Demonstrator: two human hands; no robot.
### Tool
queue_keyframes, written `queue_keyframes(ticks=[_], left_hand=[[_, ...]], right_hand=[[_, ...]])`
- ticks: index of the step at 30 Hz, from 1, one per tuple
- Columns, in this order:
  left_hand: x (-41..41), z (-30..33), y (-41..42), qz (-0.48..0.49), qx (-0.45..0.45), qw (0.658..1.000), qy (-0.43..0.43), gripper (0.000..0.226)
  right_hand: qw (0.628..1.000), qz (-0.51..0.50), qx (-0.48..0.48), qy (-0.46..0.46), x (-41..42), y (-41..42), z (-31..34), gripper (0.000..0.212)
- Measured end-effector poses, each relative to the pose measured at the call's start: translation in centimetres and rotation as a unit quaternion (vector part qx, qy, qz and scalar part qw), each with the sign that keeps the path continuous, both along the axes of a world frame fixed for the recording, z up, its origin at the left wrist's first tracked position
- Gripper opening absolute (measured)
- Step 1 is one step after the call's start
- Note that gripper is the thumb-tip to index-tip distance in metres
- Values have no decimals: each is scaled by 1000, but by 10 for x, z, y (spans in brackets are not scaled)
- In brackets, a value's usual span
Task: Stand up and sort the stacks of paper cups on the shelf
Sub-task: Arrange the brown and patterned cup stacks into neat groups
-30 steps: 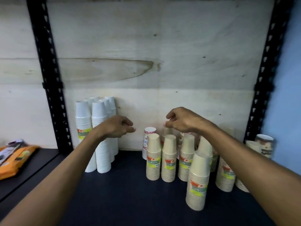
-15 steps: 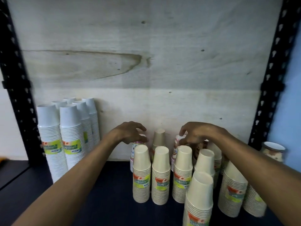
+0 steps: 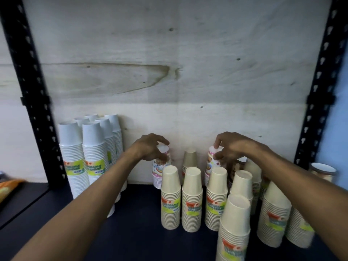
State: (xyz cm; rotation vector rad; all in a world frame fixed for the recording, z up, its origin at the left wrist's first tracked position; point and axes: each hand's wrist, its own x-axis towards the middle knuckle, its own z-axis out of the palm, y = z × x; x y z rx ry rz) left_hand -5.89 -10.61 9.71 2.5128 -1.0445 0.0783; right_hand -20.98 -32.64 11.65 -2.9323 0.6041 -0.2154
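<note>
On the shelf [image 3: 135, 219], the left hand [image 3: 150, 148] grips the top of one dotted stack [image 3: 162, 166] at 11 o'clock, and the right hand [image 3: 230, 146] pinches another [image 3: 211, 162] at 1 o'clock.

A stockroom or shop: slotted black rack upright [image 3: 33, 95], wrapped, labelled cup stacks [image 3: 95, 164].
</note>
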Motion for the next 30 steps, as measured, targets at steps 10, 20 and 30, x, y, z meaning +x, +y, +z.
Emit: queue_keyframes(ticks=[10, 20, 30], left_hand=[[-55, 63, 56, 29, -90, 995, -42, 59], [-104, 90, 124, 41, -139, 989, 7, 55], [-117, 58, 193, 97, -97, 989, 63, 57]], right_hand=[[980, 23, -49, -193, -53, 40, 63, 42], [949, 89, 12, -301, -74, 108, 86, 38], [949, 190, 101, -229, -51, 197, 36, 39]])
